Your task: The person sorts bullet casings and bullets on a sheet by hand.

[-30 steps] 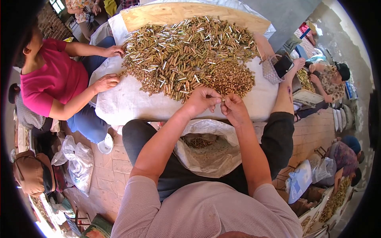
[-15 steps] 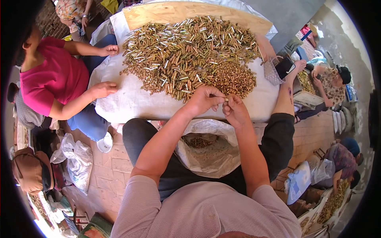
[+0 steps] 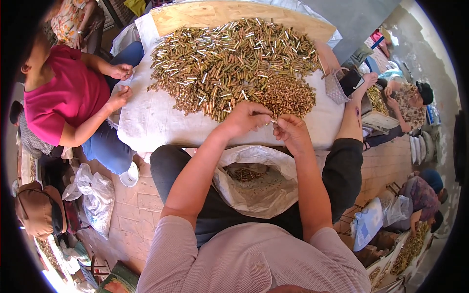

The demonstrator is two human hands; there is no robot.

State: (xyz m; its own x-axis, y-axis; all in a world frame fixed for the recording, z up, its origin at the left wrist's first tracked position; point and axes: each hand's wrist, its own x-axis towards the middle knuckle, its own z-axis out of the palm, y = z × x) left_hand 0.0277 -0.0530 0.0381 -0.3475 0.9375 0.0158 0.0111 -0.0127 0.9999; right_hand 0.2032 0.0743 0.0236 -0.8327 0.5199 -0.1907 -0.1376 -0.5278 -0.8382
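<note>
My left hand (image 3: 249,117) and my right hand (image 3: 292,132) meet over the near table edge. Their fingertips pinch a small, shiny metal part (image 3: 273,122) from both sides; its exact kind is too small to tell. Just beyond them spreads a big heap of brass-coloured metal tubes (image 3: 229,63). A pile of shorter, nut-like pieces (image 3: 288,97) lies at the heap's near right. Below my hands, between my legs, a white woven sack (image 3: 261,211) gapes wide, with some finished-looking metal pieces (image 3: 245,173) inside.
A wooden board (image 3: 205,15) edges the table's far side. A person in a pink top (image 3: 68,93) sits at the left with both hands raised near the cloth. At the right, a phone (image 3: 351,82) is by another person's forearm (image 3: 352,115). A plastic bag (image 3: 97,207) stands on the floor.
My hands have shifted slightly left, still pinching a small part. The person in pink has drawn both hands back from the table cloth and closer together.
</note>
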